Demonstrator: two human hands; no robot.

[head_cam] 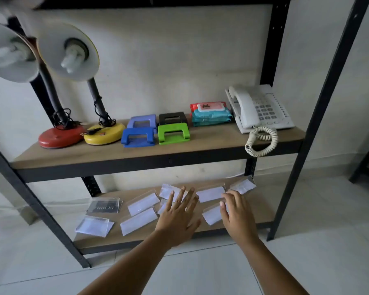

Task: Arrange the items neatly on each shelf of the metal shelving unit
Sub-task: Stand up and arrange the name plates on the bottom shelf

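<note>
Pale wall, metal shelving unit (320, 86); I'm working the bottom shelf (136, 237).

Both hands reach in with fingers spread, holding nothing: left hand (178, 218) over the scattered acrylic holders (139, 220), right hand (235, 213) beside another. The middle shelf looks tidy already. Next I'd gather these holders into one straight row.

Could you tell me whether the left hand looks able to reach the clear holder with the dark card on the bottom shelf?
Probably yes: the left hand hovers open over that shelf, and nothing stands between it and the dark-card holder.
</note>
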